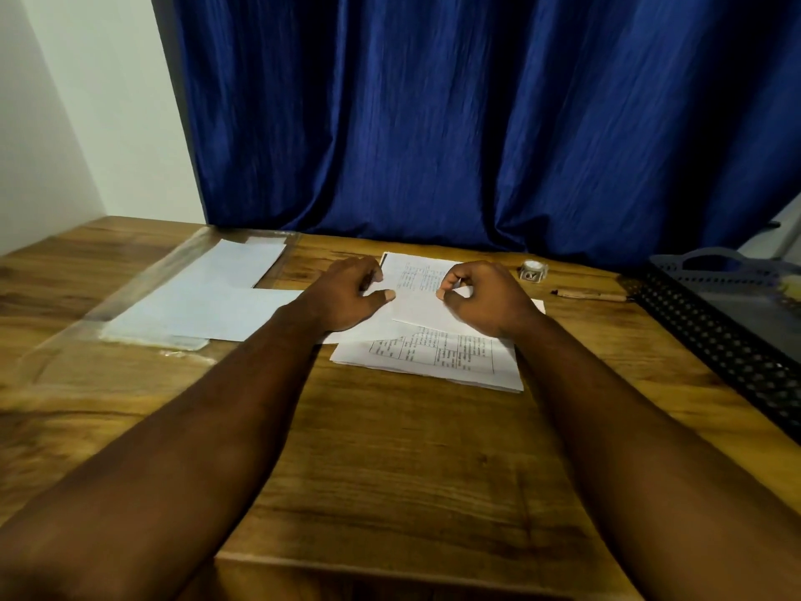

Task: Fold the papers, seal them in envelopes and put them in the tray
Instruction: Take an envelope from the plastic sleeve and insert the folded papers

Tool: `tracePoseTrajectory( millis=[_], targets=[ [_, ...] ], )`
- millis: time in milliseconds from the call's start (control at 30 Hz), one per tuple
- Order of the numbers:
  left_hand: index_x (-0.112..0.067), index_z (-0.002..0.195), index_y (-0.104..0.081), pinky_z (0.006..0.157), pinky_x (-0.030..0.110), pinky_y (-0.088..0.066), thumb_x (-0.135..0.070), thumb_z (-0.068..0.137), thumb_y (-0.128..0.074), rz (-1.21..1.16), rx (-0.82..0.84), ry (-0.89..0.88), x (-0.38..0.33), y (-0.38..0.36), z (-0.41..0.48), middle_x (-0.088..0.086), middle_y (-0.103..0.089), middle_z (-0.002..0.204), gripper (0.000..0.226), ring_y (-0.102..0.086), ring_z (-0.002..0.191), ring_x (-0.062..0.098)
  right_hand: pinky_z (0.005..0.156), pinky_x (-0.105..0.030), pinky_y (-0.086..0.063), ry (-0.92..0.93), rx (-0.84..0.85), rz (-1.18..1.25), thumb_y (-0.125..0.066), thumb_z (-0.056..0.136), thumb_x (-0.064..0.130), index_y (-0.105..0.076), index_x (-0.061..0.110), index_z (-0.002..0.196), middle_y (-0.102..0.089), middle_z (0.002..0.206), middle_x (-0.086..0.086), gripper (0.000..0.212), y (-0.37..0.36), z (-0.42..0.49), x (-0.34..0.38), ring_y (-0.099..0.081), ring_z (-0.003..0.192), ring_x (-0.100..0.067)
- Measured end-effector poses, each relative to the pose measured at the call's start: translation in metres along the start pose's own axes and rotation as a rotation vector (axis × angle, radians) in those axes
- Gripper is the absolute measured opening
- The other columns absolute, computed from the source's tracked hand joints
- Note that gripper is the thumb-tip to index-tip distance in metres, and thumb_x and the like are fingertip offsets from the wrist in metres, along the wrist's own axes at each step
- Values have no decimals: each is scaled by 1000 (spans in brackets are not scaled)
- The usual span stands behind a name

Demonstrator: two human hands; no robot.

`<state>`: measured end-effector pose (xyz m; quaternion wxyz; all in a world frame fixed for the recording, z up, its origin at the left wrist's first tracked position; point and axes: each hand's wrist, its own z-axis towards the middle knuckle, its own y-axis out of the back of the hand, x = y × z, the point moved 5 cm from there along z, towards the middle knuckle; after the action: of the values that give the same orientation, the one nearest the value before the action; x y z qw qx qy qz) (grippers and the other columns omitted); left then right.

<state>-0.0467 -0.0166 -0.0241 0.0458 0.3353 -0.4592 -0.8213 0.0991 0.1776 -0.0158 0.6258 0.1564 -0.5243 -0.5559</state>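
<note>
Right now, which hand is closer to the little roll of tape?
The right hand. It rests on the printed white paper, just left of the small tape roll; the left hand sits farther left.

Both hands on printed papers (433, 362) mid-table (390, 448). Left hand (346, 297) rests curled at sheet's edge; right hand (481, 297) pinches top sheet (416, 297). Envelopes (203, 305) left (under clear plastic), dark tray (711, 323) right, pen (589, 294) nearby.
</note>
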Motion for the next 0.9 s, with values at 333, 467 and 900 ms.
tracePoseTrajectory(
  millis=[333, 467, 900],
  targets=[
    [-17, 102, -59, 71, 35, -45, -36, 105, -60, 9, 56, 43, -12, 7, 3, 1, -63, 96, 19, -57, 87, 20, 88, -38, -60, 44, -145, 70, -69, 91, 24, -78, 28, 88, -76, 90, 16, 9, 15, -5, 7, -70, 90, -6],
    [-23, 108, -54, 62, 24, -40, -40, 102, -66, -25, 10, 14, -27, 28, -1, -11, -60, 85, 22, -54, 76, 9, 89, -38, -59, 51, -228, 93, -66, 92, 18, -77, 25, 88, -76, 91, 13, 13, 23, -7, 9, -70, 90, -8],
    [-19, 99, -80, 59, 10, -47, -21, 70, -97, -211, 219, 123, -11, 38, 2, -12, -77, 77, 33, -65, 66, -3, 88, -27, -58, 84, -365, 183, -71, 96, 26, -77, 23, 92, -77, 93, 15, 8, 29, -9, 20, -70, 92, -1]
  ],
)
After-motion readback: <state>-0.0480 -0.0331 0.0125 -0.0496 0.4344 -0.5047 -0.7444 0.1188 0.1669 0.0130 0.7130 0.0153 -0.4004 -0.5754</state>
